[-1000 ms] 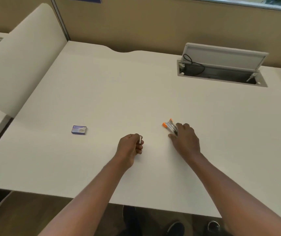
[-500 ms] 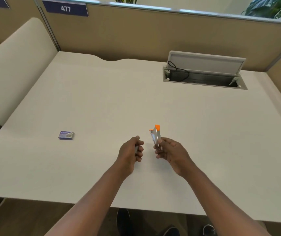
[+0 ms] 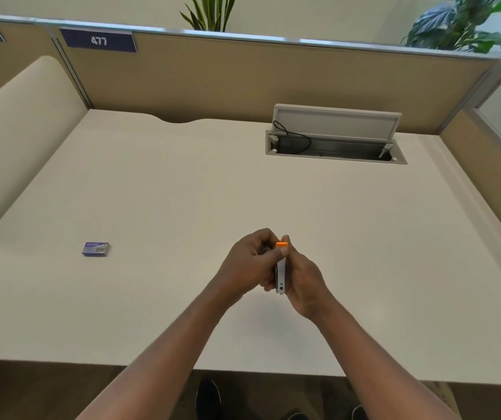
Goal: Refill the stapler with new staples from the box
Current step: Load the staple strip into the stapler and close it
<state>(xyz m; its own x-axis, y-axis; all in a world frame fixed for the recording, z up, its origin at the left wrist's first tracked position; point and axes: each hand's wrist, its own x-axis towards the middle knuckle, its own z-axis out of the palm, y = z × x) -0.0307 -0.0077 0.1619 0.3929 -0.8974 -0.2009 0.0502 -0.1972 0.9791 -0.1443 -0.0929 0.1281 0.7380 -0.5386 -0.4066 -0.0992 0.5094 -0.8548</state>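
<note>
A small silver stapler (image 3: 281, 274) with an orange tip is held upright above the white desk (image 3: 182, 192), between both hands. My right hand (image 3: 302, 280) wraps its right side and back. My left hand (image 3: 250, 265) presses against its left side, thumb near the orange tip; whatever the left fingers hold is hidden. The small blue staple box (image 3: 96, 248) lies flat on the desk, far to the left of my hands.
An open cable hatch (image 3: 334, 147) with a raised lid and a black cord sits at the back right. A tan partition (image 3: 243, 80) walls the far edge. A cream divider (image 3: 15, 140) stands at the left. The desk's front edge is close below my forearms.
My right hand lifted the stapler off the desk and turned it upright. My left hand moved right and now meets it. The camera view tilted upward.
</note>
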